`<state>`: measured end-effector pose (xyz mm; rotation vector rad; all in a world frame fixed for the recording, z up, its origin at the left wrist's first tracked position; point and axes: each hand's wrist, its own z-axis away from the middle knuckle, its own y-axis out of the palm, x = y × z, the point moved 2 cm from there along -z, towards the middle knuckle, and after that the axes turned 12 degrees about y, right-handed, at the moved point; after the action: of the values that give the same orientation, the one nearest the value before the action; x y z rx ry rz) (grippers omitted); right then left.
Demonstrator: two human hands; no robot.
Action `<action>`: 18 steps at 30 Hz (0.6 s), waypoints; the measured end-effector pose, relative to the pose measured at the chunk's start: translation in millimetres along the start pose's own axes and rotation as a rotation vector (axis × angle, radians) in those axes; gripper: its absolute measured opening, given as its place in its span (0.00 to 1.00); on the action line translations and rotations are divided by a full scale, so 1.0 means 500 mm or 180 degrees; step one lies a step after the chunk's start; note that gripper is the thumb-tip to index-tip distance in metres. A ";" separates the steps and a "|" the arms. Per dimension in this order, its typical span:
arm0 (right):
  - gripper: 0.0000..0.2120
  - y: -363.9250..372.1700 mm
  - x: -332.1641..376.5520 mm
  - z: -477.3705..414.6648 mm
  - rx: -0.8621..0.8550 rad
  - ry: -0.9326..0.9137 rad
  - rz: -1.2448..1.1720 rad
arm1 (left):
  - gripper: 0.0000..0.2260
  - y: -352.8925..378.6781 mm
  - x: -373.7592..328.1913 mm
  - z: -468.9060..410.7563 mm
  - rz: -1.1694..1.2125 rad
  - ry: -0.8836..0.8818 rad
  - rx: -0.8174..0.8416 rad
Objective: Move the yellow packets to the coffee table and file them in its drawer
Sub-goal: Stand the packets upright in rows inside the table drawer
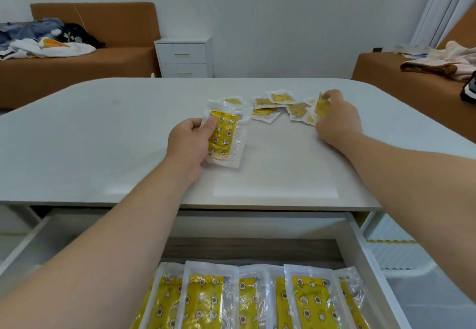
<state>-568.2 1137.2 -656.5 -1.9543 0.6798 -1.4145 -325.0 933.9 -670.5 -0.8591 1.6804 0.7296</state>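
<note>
2 hands on yellow packets above the open drawer.
The left hand [189, 143] grips a stack of long packets [224, 133] at mid-worktop [103, 135]. The right hand [336, 120] pinches 1 small packet [320, 108] beside the loose packets [278, 104] toward the far edge. The filed packets [257, 300] line the drawer [360, 251] under the near edge.

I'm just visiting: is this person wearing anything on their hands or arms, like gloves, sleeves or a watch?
Nothing that shows. The left hand and right hand are bare, with no gloves and no ring visible. The left forearm and right forearm are uncovered as far as the picture's edge: no sleeve, watch, bracelet or strap in view.
</note>
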 end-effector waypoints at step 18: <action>0.18 0.036 0.245 0.420 0.1649 0.1205 -0.2882 | 0.14 -0.295 -0.141 0.109 -0.0749 -0.1019 0.1368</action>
<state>-332.7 1076.5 -640.6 -1.6110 -0.4975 -2.2333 -161.2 909.5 -622.9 -0.5849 1.3505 0.3056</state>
